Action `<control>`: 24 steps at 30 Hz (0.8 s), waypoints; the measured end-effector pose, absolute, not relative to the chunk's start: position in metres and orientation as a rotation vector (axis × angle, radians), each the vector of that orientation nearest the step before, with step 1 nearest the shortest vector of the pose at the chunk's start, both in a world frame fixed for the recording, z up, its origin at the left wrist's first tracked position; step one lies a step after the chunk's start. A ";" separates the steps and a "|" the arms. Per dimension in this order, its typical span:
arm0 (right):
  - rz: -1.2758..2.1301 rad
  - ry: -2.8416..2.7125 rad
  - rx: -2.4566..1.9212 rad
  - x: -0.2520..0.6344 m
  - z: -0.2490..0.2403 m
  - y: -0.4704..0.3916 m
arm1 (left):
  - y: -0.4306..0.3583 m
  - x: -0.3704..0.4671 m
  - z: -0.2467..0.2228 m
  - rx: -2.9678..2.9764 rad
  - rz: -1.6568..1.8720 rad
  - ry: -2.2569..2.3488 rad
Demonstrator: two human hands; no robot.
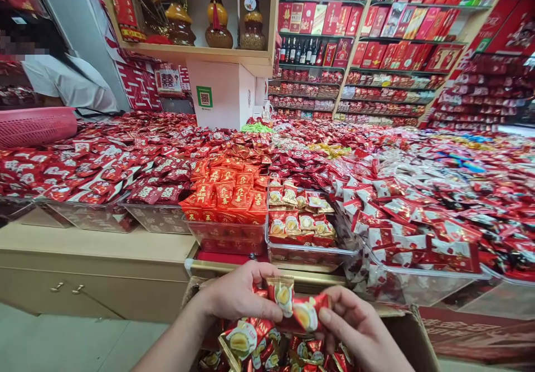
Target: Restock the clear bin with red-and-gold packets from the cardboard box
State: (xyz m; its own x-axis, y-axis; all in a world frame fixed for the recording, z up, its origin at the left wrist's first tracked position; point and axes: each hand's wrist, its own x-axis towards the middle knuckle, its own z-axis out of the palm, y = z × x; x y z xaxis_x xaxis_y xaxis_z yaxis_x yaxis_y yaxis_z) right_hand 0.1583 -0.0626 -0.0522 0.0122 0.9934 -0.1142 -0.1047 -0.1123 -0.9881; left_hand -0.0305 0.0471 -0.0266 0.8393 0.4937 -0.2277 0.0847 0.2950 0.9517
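Observation:
My left hand (pixel 244 292) is closed on a red and gold wrapped candy (pixel 283 296), thumb along its lower edge; more red wrapper shows under the fingers. Between thumb and fingers, my right hand (pixel 349 322) grips the end of another wrapped candy (pixel 308 315) with a yellow fruit picture. The two candies touch or overlap. Below both hands is an open cardboard box (pixel 412 336) of similar wrapped candies (pixel 240 341). Just beyond, a clear bin (pixel 311 255) holds neat rows of like-looking candies (pixel 292 222).
Left of that bin, another bin holds orange-red packets (pixel 228 193). Bins of red and white packets (pixel 422 238) stand at the right. A tan cabinet (pixel 117 283) is at the left, with a pink basket (pixel 37 126) and a person (pixel 71 79) behind. Shelves (pixel 371 37) of boxes and bottles line the back.

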 end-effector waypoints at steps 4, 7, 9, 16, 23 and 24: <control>0.805 -1.440 -1.482 0.191 -0.028 -0.074 | 0.048 -0.026 -0.028 1.187 0.425 0.613; 0.152 -1.786 -1.633 0.224 0.013 -0.055 | 0.048 -0.022 -0.028 1.179 0.484 0.619; -0.169 -1.993 -1.721 0.236 0.037 -0.033 | 0.048 -0.020 -0.028 1.187 0.495 0.633; -0.450 -2.478 -2.155 0.216 0.057 0.028 | 0.047 -0.021 -0.026 1.208 0.500 0.637; -0.447 -2.417 -2.308 0.207 0.063 0.041 | 0.047 -0.021 -0.029 1.229 0.495 0.625; -0.431 -2.416 -2.319 0.206 0.063 0.042 | 0.047 -0.021 -0.029 1.225 0.489 0.626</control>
